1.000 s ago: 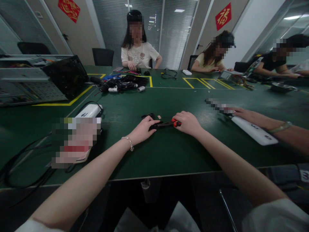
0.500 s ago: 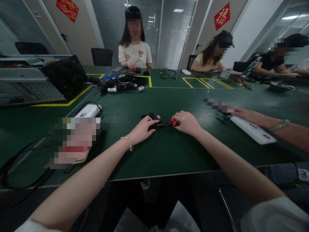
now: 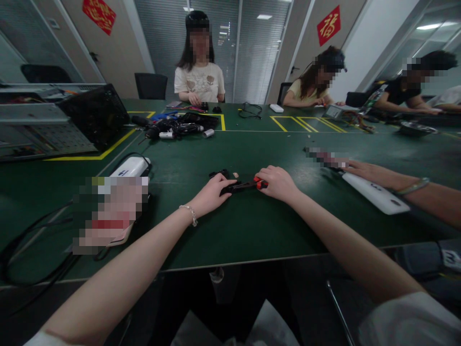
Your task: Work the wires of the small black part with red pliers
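Observation:
My right hand (image 3: pixel 279 183) is closed around the red handles of pliers (image 3: pixel 248 185). Their dark jaws point left and meet a small black part (image 3: pixel 230 189). That part is pinched between the thumb and fingers of my left hand (image 3: pixel 212 191), close above the green table. Its exact kind is too small and dark to make out, and my fingers cover some of it. Just beyond my left fingers lies another black piece (image 3: pixel 219 173). Beside it is a small pale scrap (image 3: pixel 235 175).
To the left are a phone (image 3: pixel 120 211), a white power bank (image 3: pixel 132 166) and black cables (image 3: pixel 36 276). An open computer case (image 3: pixel 43 127) stands further back, near heaped tools (image 3: pixel 176 126). On the right, a co-worker's hand (image 3: pixel 363 170) rests by a long white device (image 3: pixel 376 194). People sit opposite.

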Motion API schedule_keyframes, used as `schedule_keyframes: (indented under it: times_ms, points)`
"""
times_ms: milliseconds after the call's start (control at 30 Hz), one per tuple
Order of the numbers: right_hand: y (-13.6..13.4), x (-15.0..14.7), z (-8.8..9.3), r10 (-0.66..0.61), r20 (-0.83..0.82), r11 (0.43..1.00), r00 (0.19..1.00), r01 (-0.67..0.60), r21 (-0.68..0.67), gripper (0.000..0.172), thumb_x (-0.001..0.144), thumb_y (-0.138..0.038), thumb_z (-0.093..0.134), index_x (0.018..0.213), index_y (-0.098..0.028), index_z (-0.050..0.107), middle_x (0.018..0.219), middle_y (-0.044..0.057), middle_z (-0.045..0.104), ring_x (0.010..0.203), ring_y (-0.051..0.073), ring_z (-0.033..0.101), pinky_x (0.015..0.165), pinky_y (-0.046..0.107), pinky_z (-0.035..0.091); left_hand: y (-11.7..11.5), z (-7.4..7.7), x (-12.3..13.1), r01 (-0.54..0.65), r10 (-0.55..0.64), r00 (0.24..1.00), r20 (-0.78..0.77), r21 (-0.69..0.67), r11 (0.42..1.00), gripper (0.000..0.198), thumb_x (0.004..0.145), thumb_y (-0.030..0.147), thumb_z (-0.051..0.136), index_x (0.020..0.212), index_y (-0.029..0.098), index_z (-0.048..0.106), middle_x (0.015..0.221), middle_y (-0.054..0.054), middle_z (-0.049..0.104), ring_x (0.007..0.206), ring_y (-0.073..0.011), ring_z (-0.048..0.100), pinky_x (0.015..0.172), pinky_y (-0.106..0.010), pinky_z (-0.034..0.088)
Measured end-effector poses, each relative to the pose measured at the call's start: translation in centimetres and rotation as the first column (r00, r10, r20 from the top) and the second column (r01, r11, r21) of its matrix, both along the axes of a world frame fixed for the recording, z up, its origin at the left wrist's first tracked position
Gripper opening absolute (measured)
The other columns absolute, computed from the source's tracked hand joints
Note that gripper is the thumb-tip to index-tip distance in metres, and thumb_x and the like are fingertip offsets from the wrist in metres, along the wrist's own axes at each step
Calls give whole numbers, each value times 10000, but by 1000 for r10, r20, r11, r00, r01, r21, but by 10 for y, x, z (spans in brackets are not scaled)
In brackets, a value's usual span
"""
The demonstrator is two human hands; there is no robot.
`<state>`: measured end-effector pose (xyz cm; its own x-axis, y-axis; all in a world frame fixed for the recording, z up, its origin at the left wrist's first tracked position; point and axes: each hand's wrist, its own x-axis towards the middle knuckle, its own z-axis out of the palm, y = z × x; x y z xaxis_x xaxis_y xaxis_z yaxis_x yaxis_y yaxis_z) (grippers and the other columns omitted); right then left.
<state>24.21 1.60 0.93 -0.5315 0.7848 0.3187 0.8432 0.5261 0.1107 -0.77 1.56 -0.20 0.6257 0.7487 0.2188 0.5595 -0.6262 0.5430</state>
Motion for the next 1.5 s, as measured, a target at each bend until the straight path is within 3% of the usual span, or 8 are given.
schedule_keyframes:
  times_ms: [1500]
  points:
    - [0, 1, -2, -6, -8, 1000, 1000, 6, -2, 224, 731, -260, 524, 914, -163, 610, 884, 63, 621, 789, 187, 478, 648, 294, 322, 2, -1, -1, -19, 19, 1000, -25, 3, 1000, 437, 815, 216, 533, 1245, 269, 476, 1095, -39, 446, 987, -190, 485, 912, -375, 421]
